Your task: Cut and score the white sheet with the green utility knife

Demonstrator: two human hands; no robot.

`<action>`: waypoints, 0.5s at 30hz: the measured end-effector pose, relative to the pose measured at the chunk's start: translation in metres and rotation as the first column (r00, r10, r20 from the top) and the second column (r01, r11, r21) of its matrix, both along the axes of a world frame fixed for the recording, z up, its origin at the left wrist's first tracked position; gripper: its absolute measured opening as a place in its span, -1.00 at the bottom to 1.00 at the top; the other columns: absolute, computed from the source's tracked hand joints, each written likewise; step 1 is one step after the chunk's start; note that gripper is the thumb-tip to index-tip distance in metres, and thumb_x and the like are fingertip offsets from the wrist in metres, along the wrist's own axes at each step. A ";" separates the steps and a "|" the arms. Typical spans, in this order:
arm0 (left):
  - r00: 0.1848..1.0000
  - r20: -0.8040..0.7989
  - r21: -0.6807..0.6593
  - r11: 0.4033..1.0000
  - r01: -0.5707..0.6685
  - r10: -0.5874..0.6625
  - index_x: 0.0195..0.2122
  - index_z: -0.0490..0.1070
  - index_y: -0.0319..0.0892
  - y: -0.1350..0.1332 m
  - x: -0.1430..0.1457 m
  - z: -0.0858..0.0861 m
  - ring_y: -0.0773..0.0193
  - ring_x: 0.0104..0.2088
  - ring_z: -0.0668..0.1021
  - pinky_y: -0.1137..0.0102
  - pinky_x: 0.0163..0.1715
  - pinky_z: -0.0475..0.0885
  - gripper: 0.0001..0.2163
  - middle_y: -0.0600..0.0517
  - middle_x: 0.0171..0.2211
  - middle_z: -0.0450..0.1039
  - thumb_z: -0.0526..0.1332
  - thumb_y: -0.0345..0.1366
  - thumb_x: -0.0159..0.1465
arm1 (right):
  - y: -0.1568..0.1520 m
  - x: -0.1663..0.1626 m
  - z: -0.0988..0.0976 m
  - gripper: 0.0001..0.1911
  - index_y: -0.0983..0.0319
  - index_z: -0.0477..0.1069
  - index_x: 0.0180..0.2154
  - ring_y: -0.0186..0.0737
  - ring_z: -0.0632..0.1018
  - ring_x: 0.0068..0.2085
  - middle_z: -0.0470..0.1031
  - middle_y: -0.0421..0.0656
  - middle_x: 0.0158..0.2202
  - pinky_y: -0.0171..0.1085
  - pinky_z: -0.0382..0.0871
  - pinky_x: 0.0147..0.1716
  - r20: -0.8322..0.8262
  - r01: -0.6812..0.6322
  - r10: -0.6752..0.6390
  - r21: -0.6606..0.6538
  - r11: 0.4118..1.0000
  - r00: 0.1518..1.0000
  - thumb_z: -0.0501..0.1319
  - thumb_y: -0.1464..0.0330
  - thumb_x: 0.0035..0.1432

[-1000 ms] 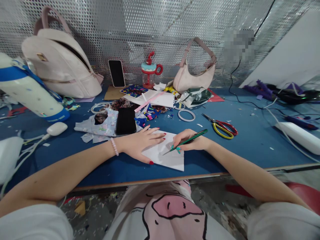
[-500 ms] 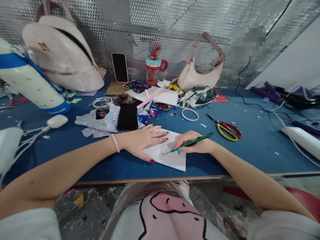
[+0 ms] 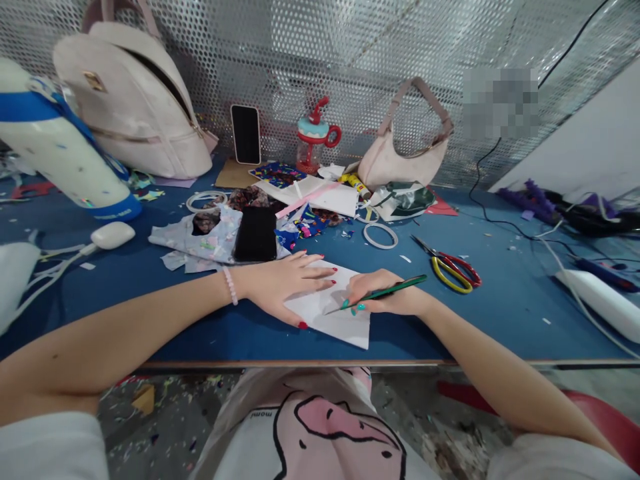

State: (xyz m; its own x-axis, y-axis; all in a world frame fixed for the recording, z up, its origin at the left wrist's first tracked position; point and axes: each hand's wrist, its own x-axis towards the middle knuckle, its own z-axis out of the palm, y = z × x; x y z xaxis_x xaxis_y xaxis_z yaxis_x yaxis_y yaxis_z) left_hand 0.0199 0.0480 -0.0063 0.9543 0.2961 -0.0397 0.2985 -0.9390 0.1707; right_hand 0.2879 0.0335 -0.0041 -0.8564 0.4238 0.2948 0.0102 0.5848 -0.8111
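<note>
My left hand (image 3: 280, 285) lies flat with fingers spread on a white sheet of paper or card (image 3: 345, 327), pressing it to the blue table. In my right hand (image 3: 383, 293) is a slim green craft knife (image 3: 395, 288), gripped like a pen. Its thin metal tip points left and meets the sheet just right of my left thumb. Part of the sheet is hidden beneath both hands. Right of my right hand lie pliers-like scissors (image 3: 453, 272) with one red and one yellow handle, blades slightly apart.
Behind my hands sit a black pad-like object (image 3: 255, 235), fabric scraps (image 3: 200, 233) and a tape ring (image 3: 380, 235). A large bottle (image 3: 65, 147), backpack (image 3: 135, 107), phone (image 3: 246, 135), red-lidded cup (image 3: 310, 143) and handbag (image 3: 405, 160) stand farther back. White cables (image 3: 55, 277) lie left.
The camera view has tilted a little. Both hands keep nearly the same pose, and the knife tip still rests on the sheet, with little visible shift.
</note>
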 end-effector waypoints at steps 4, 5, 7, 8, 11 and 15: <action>1.000 -0.018 -0.003 1.000 -0.003 0.003 0.34 -0.01 -0.23 0.000 0.000 0.002 -0.28 0.33 -0.09 -0.12 0.22 -0.09 -0.12 -0.20 0.34 -0.05 0.13 0.22 0.12 | 0.001 0.000 -0.001 -0.80 0.34 0.50 -0.23 -0.27 0.53 -0.31 0.54 -0.02 -0.35 -0.29 0.40 -0.30 0.031 -0.007 0.007 -0.004 1.000 1.000 0.22 0.32 0.22; 1.000 -0.027 -0.002 1.000 -0.004 0.004 0.35 -0.02 -0.24 0.000 0.000 0.002 -0.28 0.33 -0.10 -0.12 0.22 -0.10 -0.12 -0.19 0.35 -0.06 0.12 0.22 0.12 | 0.001 0.000 -0.002 -0.81 0.34 0.50 -0.23 -0.27 0.53 -0.30 0.54 -0.01 -0.34 -0.28 0.40 -0.29 0.025 -0.014 0.015 -0.013 1.000 1.000 0.23 0.32 0.22; 0.999 -0.044 0.000 1.000 -0.005 0.005 0.35 -0.04 -0.24 -0.001 0.000 0.003 -0.27 0.33 -0.11 -0.12 0.22 -0.11 -0.11 -0.19 0.35 -0.09 0.10 0.23 0.13 | 0.001 0.000 -0.002 -0.83 0.33 0.50 -0.22 -0.26 0.53 -0.28 0.55 -0.01 -0.33 -0.27 0.41 -0.26 0.005 -0.029 0.029 -0.033 0.999 1.000 0.24 0.35 0.21; 0.999 -0.049 0.000 1.000 -0.005 0.005 0.35 -0.04 -0.24 -0.001 0.000 0.003 -0.27 0.34 -0.12 -0.12 0.23 -0.11 -0.11 -0.18 0.35 -0.10 0.10 0.24 0.13 | 0.001 0.000 -0.002 -0.85 0.32 0.51 -0.22 -0.26 0.53 -0.27 0.55 -0.02 -0.32 -0.26 0.41 -0.24 -0.006 -0.035 0.034 -0.039 0.999 0.999 0.24 0.37 0.20; 0.999 -0.049 -0.003 1.000 -0.011 0.011 0.35 -0.05 -0.23 -0.001 0.000 0.003 -0.25 0.34 -0.12 -0.11 0.23 -0.12 -0.11 -0.17 0.35 -0.09 0.12 0.22 0.12 | 0.000 -0.001 -0.002 -0.87 0.30 0.51 -0.21 -0.26 0.52 -0.26 0.55 -0.03 -0.32 -0.25 0.41 -0.21 -0.018 -0.038 0.037 -0.038 0.999 0.999 0.24 0.43 0.19; 1.000 -0.020 -0.020 1.000 -0.003 0.002 0.34 -0.01 -0.20 0.000 0.000 0.003 -0.26 0.34 -0.11 -0.11 0.23 -0.12 -0.13 -0.15 0.35 -0.07 0.18 0.18 0.10 | -0.002 -0.002 0.002 -0.87 0.31 0.51 -0.21 -0.26 0.53 -0.24 0.56 -0.04 -0.32 -0.25 0.41 -0.19 0.002 -0.037 0.037 -0.002 0.999 0.999 0.22 0.47 0.19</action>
State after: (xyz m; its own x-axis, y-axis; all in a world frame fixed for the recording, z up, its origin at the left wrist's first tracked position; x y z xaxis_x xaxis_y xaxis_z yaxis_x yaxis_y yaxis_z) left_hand 0.0195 0.0482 -0.0037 0.9525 0.2976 -0.0646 0.3045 -0.9347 0.1836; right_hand 0.2861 0.0317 -0.0018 -0.8719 0.3926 0.2928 -0.0099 0.5836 -0.8120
